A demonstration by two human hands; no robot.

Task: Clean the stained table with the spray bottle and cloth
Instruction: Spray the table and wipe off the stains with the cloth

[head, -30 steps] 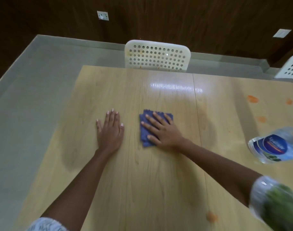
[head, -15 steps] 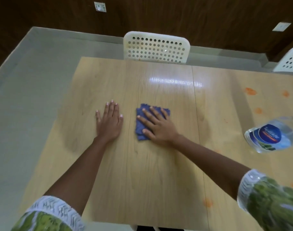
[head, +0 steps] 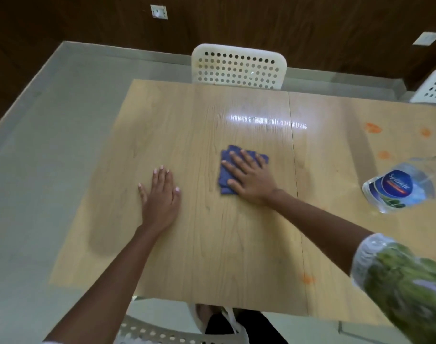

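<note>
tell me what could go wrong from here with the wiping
The orange stains sit far right, away from the blue cloth under the right hand, so they may get missed. A sweep right could knock the spray bottle. The left hand rests flat on the table, perhaps smudging it.

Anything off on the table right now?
Yes. Orange stains remain on the light wooden table's right half, plus one smear near the front edge. The clear plastic bottle with a blue label appears to lie on its side.

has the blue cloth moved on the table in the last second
Cannot tell: the camera shifted, and the blue cloth keeps about the same gap left of the table seam.
</note>
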